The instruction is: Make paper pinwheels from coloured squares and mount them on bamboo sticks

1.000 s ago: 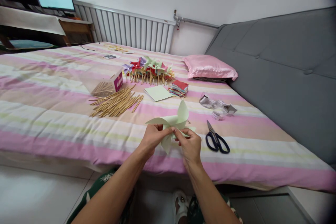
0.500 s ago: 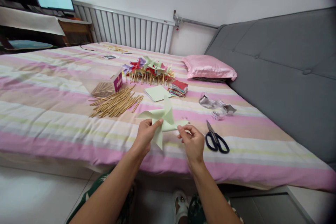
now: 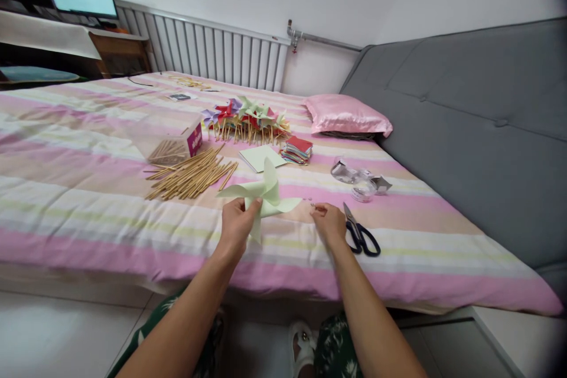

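Pale green paper pinwheel (image 3: 261,196), pinched at its centre by left hand (image 3: 236,223) to keep the folded vanes together, above the bed's (image 3: 88,201) near edge; right hand (image 3: 330,221), fingers curled loosely, empty-looking, touching the bedcover beside black scissors (image 3: 361,235)

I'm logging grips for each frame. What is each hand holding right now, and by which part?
The left hand pinches the pale green paper pinwheel at its centre. The right hand rests by the scissors; whether it holds anything cannot be told.
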Available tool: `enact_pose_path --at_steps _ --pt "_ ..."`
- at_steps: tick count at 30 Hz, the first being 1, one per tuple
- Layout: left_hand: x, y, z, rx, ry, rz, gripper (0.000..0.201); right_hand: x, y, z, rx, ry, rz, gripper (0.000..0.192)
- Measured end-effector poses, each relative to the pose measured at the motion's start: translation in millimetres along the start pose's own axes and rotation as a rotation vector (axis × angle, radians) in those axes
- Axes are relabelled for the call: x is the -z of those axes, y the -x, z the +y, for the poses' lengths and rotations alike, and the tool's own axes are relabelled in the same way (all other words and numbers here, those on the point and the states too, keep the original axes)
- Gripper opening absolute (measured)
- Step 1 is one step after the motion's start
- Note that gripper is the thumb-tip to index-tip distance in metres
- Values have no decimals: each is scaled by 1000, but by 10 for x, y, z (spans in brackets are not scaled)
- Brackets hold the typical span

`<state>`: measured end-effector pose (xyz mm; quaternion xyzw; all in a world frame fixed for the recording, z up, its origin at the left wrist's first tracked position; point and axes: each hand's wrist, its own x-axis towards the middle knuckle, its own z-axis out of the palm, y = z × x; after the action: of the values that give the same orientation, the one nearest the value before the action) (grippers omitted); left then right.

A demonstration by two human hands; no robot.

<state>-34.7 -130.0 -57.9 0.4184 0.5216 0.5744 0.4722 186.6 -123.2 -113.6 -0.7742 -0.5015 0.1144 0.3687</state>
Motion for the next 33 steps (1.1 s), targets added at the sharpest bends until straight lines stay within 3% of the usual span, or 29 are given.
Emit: enact_pose_path --at_steps 5,11,26,33 --pt "-13 18 -4 -3 -26 -19 24 -72 -35 24 13 106 15 16" --pt "-9 12 -2 5 -26 -30 26 -98 -89 52 17 184 55 21" --pt "-22 46 21 39 -3 -41 27 -23 -63 28 65 257 -42 17" --pt "-22 44 14 41 -3 -46 26 57 -9 -34 65 192 -166 23"
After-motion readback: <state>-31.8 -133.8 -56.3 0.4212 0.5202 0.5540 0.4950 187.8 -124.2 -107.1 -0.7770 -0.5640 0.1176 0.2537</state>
